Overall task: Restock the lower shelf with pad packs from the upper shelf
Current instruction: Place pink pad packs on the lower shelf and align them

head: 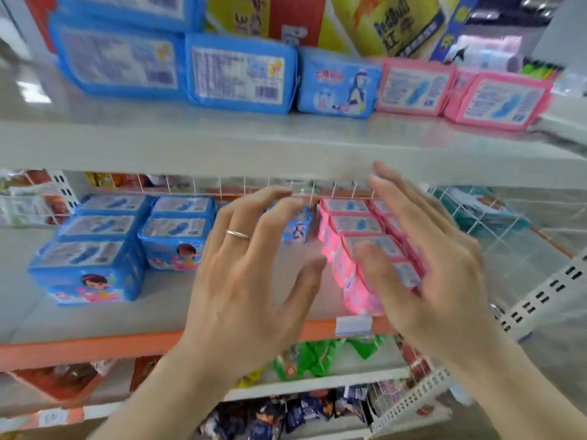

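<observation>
On the upper shelf (222, 144) lie large blue pad packs (238, 74), a smaller blue pack (338, 85) and two pink packs (495, 101). The lower shelf (95, 319) holds stacked blue packs (92, 249) at left, one small blue pack (297, 228) at the middle back, and rows of pink packs (359, 223) at right. My left hand (251, 281), with a ring, hovers open in front of the lower shelf's middle gap. My right hand (425, 262) is open too, fingers spread, in front of the pink rows and blurred. Neither hand holds a pack.
A white wire divider (482, 214) fences the pink rows from teal packs (482, 211) at right. Cartons (286, 14) stand behind the upper packs. Below the orange shelf edge (95, 347) are snack bags (317, 357) and dark wrapped goods (286, 414).
</observation>
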The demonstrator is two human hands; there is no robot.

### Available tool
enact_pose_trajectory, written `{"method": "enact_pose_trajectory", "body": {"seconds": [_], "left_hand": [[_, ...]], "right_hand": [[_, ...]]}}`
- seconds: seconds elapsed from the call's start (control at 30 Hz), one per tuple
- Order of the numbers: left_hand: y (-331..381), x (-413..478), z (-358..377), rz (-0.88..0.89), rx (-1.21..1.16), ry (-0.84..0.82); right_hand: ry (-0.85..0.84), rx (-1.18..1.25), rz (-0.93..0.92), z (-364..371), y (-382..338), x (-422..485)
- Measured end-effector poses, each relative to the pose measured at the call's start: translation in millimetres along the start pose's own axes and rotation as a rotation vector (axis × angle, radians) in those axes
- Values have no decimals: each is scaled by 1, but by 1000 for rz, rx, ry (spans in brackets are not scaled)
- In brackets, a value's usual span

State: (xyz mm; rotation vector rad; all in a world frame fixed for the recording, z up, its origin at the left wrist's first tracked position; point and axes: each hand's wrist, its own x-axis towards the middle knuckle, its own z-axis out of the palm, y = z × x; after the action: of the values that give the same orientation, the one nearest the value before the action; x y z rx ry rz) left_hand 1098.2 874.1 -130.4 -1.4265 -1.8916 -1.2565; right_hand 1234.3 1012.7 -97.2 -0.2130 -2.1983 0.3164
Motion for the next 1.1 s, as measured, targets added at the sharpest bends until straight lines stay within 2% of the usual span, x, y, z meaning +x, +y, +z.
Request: {"method": "enact_pose_trajectory", "body": {"seconds": [0.13,0.23,0.3,0.5,0.63,0.8,0.97,1.1], "left_hand": [[6,41,-22,41,38,72],[13,73,-27,54,62,95],[18,98,-22,30,100,53],[20,177,10,-169,178,-189],[10,223,27,-426,232,-316],[10,240,39,-539,218,-307],[25,230,50,-505,327,-363],[22,219,54,-482,243,-263]], "right_hand": [[43,5,-32,-12,1,51],[43,-18,72,-20,14,92],[-9,-32,176,-20,31,123],[-241,195,435,-10,97,205],[-342,351,523,-7,124,225],[-420,411,530,1,139,229],[-419,457,564,12,137,229],[-318,573,730,18,127,238]]}}
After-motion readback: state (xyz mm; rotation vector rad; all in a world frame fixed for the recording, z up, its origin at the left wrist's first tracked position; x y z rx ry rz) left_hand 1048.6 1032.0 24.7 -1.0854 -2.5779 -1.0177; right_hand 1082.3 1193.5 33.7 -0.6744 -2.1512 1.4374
